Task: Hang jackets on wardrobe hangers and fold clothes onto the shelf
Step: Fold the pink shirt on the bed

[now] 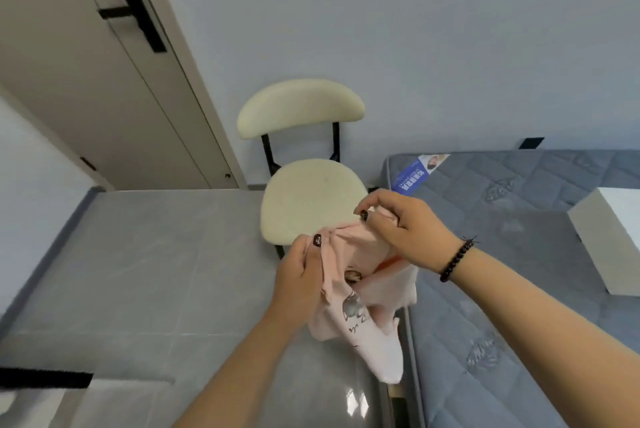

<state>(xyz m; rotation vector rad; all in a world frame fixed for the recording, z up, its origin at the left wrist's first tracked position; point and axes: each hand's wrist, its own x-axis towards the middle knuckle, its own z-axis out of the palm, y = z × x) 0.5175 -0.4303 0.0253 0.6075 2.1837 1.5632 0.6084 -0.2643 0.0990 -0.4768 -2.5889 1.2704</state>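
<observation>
Grey tiled floor [138, 271], glossy, fills the lower left. Quilted blue-grey mattress [519, 306], bare, lies at right, a blue printed label [414, 173] on its near corner. Beige door [86, 81] with a black handle [133, 12] stands at upper left. Cream padded chair [311, 199] on a black frame stands between door and mattress, its seat bare. White box [613, 240] rests on the mattress at the right edge. Pink garment [360, 316] with a cartoon print is held in the air in front of the chair, hanging bunched beside the mattress edge. Left hand [301, 275] pinches its upper edge, thumb on top. Right hand [401, 230], a dark bead bracelet [455, 259] on its wrist, grips the fabric just beside it.
</observation>
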